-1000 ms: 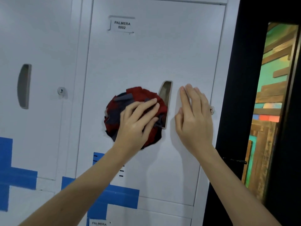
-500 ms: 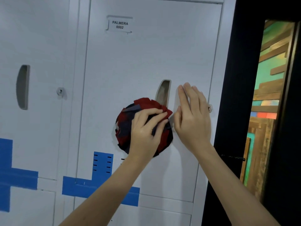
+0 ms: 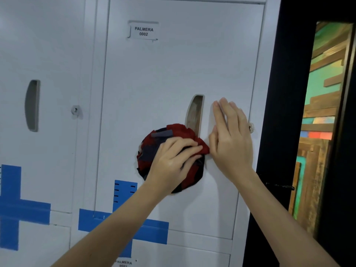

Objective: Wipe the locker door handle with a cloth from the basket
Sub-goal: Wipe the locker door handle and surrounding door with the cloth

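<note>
A white locker door [image 3: 173, 74] labelled PALMERA 0002 fills the middle of the view. Its recessed handle [image 3: 195, 112] is a tall narrow slot, and only the upper part shows. My left hand [image 3: 171, 162] presses a bunched red and dark blue cloth [image 3: 154, 149] against the door, over the lower end of the handle. My right hand [image 3: 231, 139] lies flat on the door just right of the handle, fingers pointing up, holding nothing. Its thumb side touches the cloth's right edge. No basket is in view.
A second locker door with a grey handle [image 3: 32, 106] and a keyhole [image 3: 75, 110] stands at the left. Blue tape strips [image 3: 123, 224] cross the lower doors. A small lock knob [image 3: 251, 128] sits by my right hand. A black frame [image 3: 279, 112] and coloured wooden panelling [image 3: 323, 112] stand at the right.
My left hand has carried the cloth down and to the right, from beside the handle's middle to its lower end. My right hand has stayed flat on the door.
</note>
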Tool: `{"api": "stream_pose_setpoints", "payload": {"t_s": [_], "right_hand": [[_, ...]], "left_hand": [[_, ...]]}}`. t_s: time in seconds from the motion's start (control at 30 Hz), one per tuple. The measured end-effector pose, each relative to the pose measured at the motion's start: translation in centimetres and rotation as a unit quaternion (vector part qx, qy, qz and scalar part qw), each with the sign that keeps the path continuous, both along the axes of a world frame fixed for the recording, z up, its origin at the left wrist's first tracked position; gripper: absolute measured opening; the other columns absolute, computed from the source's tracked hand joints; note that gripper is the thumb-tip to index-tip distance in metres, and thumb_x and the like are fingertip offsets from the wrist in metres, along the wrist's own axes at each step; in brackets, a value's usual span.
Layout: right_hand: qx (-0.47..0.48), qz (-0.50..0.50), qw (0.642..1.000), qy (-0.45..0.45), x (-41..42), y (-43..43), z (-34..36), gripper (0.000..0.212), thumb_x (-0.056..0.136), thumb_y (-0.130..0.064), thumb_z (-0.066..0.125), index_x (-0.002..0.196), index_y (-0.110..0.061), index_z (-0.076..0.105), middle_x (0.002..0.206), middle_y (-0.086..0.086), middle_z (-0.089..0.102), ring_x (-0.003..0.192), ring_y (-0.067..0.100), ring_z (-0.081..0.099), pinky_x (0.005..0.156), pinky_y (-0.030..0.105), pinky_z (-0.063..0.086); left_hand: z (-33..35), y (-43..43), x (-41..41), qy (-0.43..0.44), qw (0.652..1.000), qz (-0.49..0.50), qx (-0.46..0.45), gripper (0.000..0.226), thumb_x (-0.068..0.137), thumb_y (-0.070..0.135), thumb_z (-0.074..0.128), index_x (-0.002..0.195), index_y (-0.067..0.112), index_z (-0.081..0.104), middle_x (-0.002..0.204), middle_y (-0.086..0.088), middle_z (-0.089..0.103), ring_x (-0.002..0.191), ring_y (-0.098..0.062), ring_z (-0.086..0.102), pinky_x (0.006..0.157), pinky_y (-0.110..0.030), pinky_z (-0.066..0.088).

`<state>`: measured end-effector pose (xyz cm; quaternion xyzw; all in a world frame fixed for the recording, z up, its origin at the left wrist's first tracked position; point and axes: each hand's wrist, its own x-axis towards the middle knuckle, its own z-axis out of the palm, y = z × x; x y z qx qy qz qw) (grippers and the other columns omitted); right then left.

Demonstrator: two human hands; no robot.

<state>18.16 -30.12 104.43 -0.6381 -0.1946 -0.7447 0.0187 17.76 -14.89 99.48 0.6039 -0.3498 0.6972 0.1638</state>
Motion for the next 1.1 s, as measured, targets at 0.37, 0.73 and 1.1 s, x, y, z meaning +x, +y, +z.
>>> {"api": "stream_pose_setpoints", "payload": {"t_s": [0.37, 0.73, 1.1], "right_hand": [[-0.004, 0.002, 1.000, -0.001, 0.1, 0.0, -0.1, 0.044, 0.090, -0.005, 0.041, 0.133, 0.003, 0.047, 0.136, 0.020, 0.049, 0.128, 0.031, 0.037, 0.108, 0.044, 0.034], [-0.003, 0.002, 1.000, 0.001, -0.1, 0.0, -0.1, 0.046, 0.088, -0.003, 0.040, 0.133, 0.004, 0.046, 0.135, 0.021, 0.049, 0.128, 0.031, 0.036, 0.108, 0.045, 0.034], [-0.001, 0.005, 1.000, -0.005, 0.0, 0.0, -0.1, 0.045, 0.089, -0.003, 0.039, 0.132, 0.003, 0.048, 0.135, 0.020, 0.049, 0.128, 0.031, 0.038, 0.107, 0.045, 0.036]], "left_hand": [[2.0, 1.2, 0.4, -0.042, 0.997, 0.024, 0.059, 0.016, 0.087, 0.017, 0.064, 0.095, 0.007, 0.073, 0.097, -0.002, 0.068, 0.089, -0.017, 0.053, 0.071, -0.034, 0.045], [2.2, 1.3, 0.5, -0.048, 0.995, 0.032, 0.079, 0.015, 0.087, 0.017, 0.066, 0.092, 0.007, 0.074, 0.093, -0.004, 0.070, 0.089, -0.018, 0.053, 0.068, -0.034, 0.045], [4.4, 3.9, 0.3, -0.020, 0.965, 0.035, 0.258, 0.021, 0.092, 0.020, 0.056, 0.097, 0.009, 0.073, 0.099, -0.003, 0.070, 0.095, -0.018, 0.052, 0.076, -0.031, 0.045]]}}
